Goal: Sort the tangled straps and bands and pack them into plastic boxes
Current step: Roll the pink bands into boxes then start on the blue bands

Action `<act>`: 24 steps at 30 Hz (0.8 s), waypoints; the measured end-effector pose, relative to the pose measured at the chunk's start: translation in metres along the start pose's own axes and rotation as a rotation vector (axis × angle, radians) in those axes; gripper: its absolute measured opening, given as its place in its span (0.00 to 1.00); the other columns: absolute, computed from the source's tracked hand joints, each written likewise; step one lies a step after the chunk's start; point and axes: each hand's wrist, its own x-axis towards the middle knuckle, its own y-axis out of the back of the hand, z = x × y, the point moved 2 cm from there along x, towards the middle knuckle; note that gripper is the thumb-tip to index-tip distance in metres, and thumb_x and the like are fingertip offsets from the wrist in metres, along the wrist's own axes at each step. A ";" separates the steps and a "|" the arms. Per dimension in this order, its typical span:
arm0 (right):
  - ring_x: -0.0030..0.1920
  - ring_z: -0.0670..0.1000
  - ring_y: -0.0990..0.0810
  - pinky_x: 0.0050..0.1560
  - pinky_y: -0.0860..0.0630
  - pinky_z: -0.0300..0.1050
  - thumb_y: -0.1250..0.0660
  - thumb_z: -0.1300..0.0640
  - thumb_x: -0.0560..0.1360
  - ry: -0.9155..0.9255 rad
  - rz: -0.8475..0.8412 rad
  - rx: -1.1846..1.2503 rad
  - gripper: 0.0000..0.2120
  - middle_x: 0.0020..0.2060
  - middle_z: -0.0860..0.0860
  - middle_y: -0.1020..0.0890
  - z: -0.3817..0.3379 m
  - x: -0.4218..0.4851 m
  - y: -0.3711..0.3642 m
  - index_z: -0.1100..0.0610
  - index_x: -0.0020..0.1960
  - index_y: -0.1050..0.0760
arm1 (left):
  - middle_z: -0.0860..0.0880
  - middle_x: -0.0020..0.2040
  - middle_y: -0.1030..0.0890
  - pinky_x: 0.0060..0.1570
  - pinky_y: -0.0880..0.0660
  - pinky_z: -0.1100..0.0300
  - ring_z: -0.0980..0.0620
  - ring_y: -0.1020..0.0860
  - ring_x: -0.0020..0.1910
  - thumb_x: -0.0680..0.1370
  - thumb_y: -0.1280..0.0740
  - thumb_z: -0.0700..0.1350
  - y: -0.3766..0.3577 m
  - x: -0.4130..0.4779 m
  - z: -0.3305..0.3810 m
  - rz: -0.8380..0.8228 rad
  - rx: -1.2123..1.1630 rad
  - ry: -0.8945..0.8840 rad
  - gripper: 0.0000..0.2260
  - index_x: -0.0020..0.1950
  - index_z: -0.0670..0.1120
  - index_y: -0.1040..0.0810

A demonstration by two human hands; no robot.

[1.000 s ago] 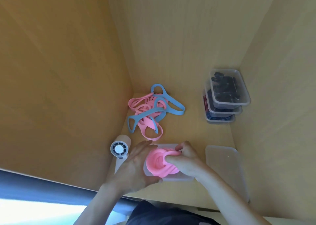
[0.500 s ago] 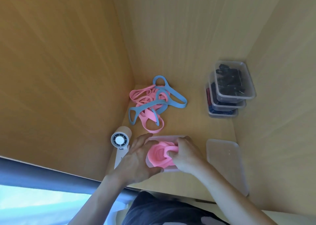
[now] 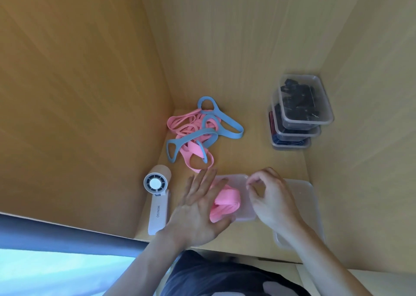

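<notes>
A coiled pink band [image 3: 227, 197] lies in a clear plastic box [image 3: 245, 208] at the front of the wooden shelf. My left hand [image 3: 198, 208] presses flat on the coil's left side with straight fingers. My right hand [image 3: 270, 199] hovers at the box's right rim with loosely curled fingers and holds nothing. Behind the box lies a tangle of pink bands [image 3: 193, 151] and blue straps [image 3: 229, 124].
The box's clear lid [image 3: 309, 203] lies to the right, partly under my right forearm. Three stacked lidded boxes [image 3: 301, 120] with dark straps stand at the back right. A white handheld fan [image 3: 157, 196] lies at the left wall. Wooden walls close in on three sides.
My right hand let go of the pink band and pulled back to the right. My left hand flattened onto the coil, which now sits lower in the box.
</notes>
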 end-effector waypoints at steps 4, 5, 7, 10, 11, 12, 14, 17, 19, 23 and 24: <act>0.44 0.40 0.24 0.44 0.30 0.30 0.31 0.60 0.75 -0.155 0.015 -0.083 0.05 0.44 0.43 0.23 0.025 -0.003 0.016 0.51 0.44 0.24 | 0.50 0.83 0.58 0.78 0.59 0.40 0.47 0.63 0.81 0.72 0.46 0.77 -0.009 0.022 0.011 -0.044 0.208 -0.094 0.45 0.83 0.56 0.51; 0.44 0.42 0.24 0.45 0.28 0.35 0.31 0.58 0.76 -0.211 -0.016 -0.123 0.04 0.46 0.44 0.23 0.033 -0.005 0.019 0.50 0.44 0.24 | 0.50 0.83 0.59 0.78 0.60 0.39 0.46 0.64 0.81 0.72 0.47 0.78 -0.012 0.028 0.014 -0.050 0.217 -0.099 0.45 0.83 0.56 0.52; 0.44 0.45 0.24 0.46 0.26 0.43 0.33 0.52 0.77 -0.327 -0.111 -0.224 0.04 0.48 0.45 0.25 0.045 -0.012 0.022 0.50 0.45 0.26 | 0.49 0.83 0.60 0.78 0.60 0.39 0.46 0.65 0.81 0.73 0.48 0.77 -0.018 0.037 0.021 -0.058 0.215 -0.120 0.45 0.83 0.55 0.52; 0.44 0.51 0.24 0.44 0.29 0.45 0.34 0.44 0.78 -0.450 -0.228 -0.363 0.10 0.50 0.47 0.29 0.057 -0.024 0.015 0.51 0.47 0.27 | 0.49 0.83 0.60 0.77 0.61 0.38 0.46 0.67 0.80 0.73 0.47 0.75 -0.027 0.048 0.030 -0.095 0.223 -0.177 0.44 0.83 0.54 0.53; 0.44 0.51 0.24 0.43 0.30 0.45 0.35 0.42 0.78 -0.469 -0.240 -0.403 0.13 0.49 0.47 0.30 0.058 -0.027 0.011 0.52 0.48 0.27 | 0.49 0.83 0.60 0.77 0.61 0.39 0.47 0.68 0.80 0.73 0.47 0.75 -0.030 0.051 0.032 -0.106 0.225 -0.198 0.44 0.83 0.54 0.54; 0.43 0.51 0.25 0.41 0.32 0.45 0.35 0.40 0.78 -0.484 -0.240 -0.435 0.14 0.49 0.47 0.30 0.059 -0.028 0.008 0.52 0.49 0.27 | 0.50 0.83 0.61 0.77 0.61 0.39 0.47 0.68 0.80 0.74 0.47 0.75 -0.032 0.053 0.033 -0.115 0.224 -0.217 0.44 0.83 0.54 0.54; 0.43 0.52 0.25 0.39 0.34 0.45 0.36 0.40 0.78 -0.497 -0.230 -0.475 0.16 0.50 0.48 0.31 0.061 -0.030 0.002 0.53 0.52 0.28 | 0.50 0.83 0.62 0.78 0.61 0.39 0.47 0.69 0.80 0.74 0.48 0.75 -0.037 0.056 0.034 -0.143 0.235 -0.241 0.44 0.83 0.54 0.55; 0.49 0.54 0.22 0.40 0.35 0.45 0.37 0.41 0.80 -0.495 -0.227 -0.490 0.15 0.50 0.48 0.33 0.065 -0.032 -0.003 0.53 0.55 0.29 | 0.49 0.83 0.63 0.78 0.61 0.40 0.47 0.68 0.80 0.75 0.48 0.74 -0.044 0.056 0.032 -0.168 0.262 -0.245 0.43 0.83 0.54 0.56; 0.51 0.54 0.22 0.40 0.36 0.45 0.37 0.43 0.80 -0.516 -0.229 -0.467 0.13 0.49 0.48 0.34 0.070 -0.033 -0.004 0.53 0.55 0.28 | 0.49 0.83 0.61 0.78 0.60 0.41 0.47 0.66 0.80 0.75 0.47 0.73 -0.047 0.056 0.031 -0.154 0.251 -0.241 0.42 0.83 0.53 0.52; 0.47 0.52 0.25 0.43 0.34 0.44 0.35 0.45 0.80 -0.569 -0.218 -0.400 0.10 0.49 0.47 0.33 0.076 -0.033 -0.006 0.52 0.53 0.26 | 0.48 0.83 0.56 0.78 0.57 0.40 0.45 0.59 0.82 0.74 0.47 0.71 -0.048 0.055 0.033 -0.128 0.221 -0.246 0.40 0.82 0.52 0.46; 0.46 0.51 0.26 0.44 0.33 0.43 0.36 0.46 0.80 -0.578 -0.218 -0.383 0.10 0.50 0.47 0.33 0.076 -0.033 -0.006 0.52 0.53 0.26 | 0.48 0.84 0.55 0.78 0.56 0.40 0.45 0.57 0.82 0.74 0.46 0.71 -0.048 0.055 0.034 -0.125 0.213 -0.246 0.40 0.82 0.52 0.44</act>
